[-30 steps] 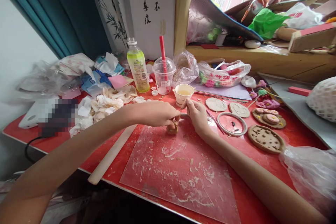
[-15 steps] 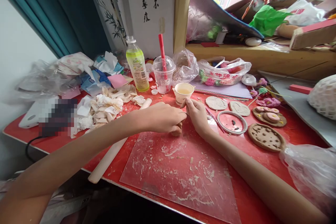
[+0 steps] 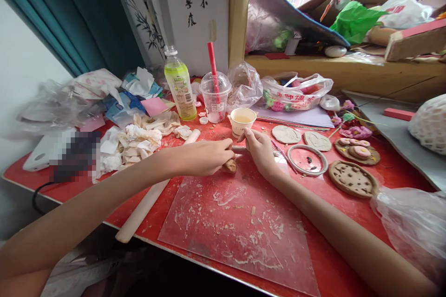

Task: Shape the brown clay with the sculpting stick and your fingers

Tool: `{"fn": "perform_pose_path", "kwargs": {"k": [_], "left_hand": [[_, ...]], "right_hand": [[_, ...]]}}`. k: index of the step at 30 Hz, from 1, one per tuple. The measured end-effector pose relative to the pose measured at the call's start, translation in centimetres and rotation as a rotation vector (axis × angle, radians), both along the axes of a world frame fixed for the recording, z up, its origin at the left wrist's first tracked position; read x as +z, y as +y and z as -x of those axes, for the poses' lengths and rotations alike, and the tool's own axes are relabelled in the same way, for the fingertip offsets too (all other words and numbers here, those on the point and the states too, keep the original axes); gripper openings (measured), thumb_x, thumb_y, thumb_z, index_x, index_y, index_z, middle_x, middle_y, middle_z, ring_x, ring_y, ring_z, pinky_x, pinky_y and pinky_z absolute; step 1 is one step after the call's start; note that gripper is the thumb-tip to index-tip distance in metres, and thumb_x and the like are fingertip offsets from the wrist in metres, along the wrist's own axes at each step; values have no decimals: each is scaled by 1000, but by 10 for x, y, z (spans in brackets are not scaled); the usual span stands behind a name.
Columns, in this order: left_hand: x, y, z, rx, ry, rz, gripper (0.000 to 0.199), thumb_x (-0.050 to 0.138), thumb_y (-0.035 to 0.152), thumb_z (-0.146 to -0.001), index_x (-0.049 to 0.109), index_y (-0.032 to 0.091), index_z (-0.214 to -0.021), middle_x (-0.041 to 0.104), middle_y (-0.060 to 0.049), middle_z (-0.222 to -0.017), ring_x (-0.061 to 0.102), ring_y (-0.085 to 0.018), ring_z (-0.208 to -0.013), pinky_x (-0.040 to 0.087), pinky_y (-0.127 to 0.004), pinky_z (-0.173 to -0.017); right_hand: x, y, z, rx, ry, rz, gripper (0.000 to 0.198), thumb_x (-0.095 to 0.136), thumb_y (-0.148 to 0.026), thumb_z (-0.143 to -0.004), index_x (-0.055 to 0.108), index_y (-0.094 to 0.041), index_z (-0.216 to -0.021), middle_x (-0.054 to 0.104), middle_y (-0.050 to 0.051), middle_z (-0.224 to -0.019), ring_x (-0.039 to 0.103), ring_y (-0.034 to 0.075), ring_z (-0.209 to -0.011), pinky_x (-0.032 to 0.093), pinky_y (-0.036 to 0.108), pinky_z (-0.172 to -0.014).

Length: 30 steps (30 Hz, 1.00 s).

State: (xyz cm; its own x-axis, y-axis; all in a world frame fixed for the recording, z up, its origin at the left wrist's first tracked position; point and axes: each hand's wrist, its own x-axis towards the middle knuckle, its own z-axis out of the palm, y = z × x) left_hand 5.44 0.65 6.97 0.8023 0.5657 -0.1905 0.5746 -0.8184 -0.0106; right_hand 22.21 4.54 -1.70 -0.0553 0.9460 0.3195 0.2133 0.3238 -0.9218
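Observation:
My left hand (image 3: 205, 157) is closed around a brown lump of clay (image 3: 230, 165), which shows below its fingertips. From those fingers a thin grey-brown strip of clay (image 3: 239, 150) runs across to my right hand (image 3: 260, 152), which pinches its other end. Both hands are above the far part of a clear sheet (image 3: 240, 227) smeared with dried clay. Just behind my right fingers stands a paper cup (image 3: 240, 126) holding cloudy liquid. A rolling pin (image 3: 146, 209) lies under my left forearm.
Flat clay discs (image 3: 285, 134), a clay ring (image 3: 307, 160) and a spotted clay round (image 3: 352, 179) lie to the right. A green-labelled bottle (image 3: 180, 88) and a plastic cup with a straw (image 3: 214, 95) stand behind. Crumpled tissues (image 3: 135, 144) are heaped at left.
My left hand has shifted slightly left, away from my right hand, and more of the strip of clay shows between them. The view has moved a little.

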Motion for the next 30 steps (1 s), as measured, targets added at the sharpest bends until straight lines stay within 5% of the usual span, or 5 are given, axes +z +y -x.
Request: {"fn": "perform_pose_path", "kwargs": {"k": [3, 7, 12, 22, 30], "left_hand": [[-2, -6, 4, 56, 29, -47, 20, 39, 8, -85, 58, 13, -88, 53, -7, -94, 48, -11, -64, 31, -25, -53], [-16, -7, 2, -12, -74, -100, 18, 43, 13, -85, 56, 13, -97, 54, -9, -105, 55, -17, -86, 38, -26, -62], [-27, -6, -13, -102, -119, -111, 16, 43, 15, -87, 57, 17, -95, 61, -3, -90, 57, -16, -82, 37, -26, -57], [-11, 12, -2, 89, -255, 298, 18, 47, 19, -88, 61, 18, -98, 66, -1, -100, 61, -12, -88, 43, -22, -74], [-10, -5, 3, 55, -239, 283, 27, 41, 7, -84, 62, 17, -96, 66, -1, -93, 58, -12, -85, 42, -23, -77]], "right_hand": [[1, 0, 0, 1, -6, 6, 42, 40, -46, -88, 52, -17, -59, 29, -4, -47, 26, 9, -46, 21, 24, -48], [1, -1, 1, -10, -1, 3, 41, 41, -44, -87, 52, -17, -59, 30, -4, -47, 29, 10, -47, 23, 24, -49], [0, 0, 1, -26, -10, -10, 40, 40, -43, -87, 52, -17, -59, 35, -3, -49, 35, 11, -50, 26, 24, -51], [1, 0, 0, -1, -42, -28, 40, 37, -40, -88, 52, -17, -59, 39, -1, -50, 41, 12, -54, 28, 24, -53], [-1, 1, 1, 0, -29, -20, 40, 39, -41, -89, 52, -17, -58, 37, -2, -51, 38, 11, -52, 27, 24, -52]]}}
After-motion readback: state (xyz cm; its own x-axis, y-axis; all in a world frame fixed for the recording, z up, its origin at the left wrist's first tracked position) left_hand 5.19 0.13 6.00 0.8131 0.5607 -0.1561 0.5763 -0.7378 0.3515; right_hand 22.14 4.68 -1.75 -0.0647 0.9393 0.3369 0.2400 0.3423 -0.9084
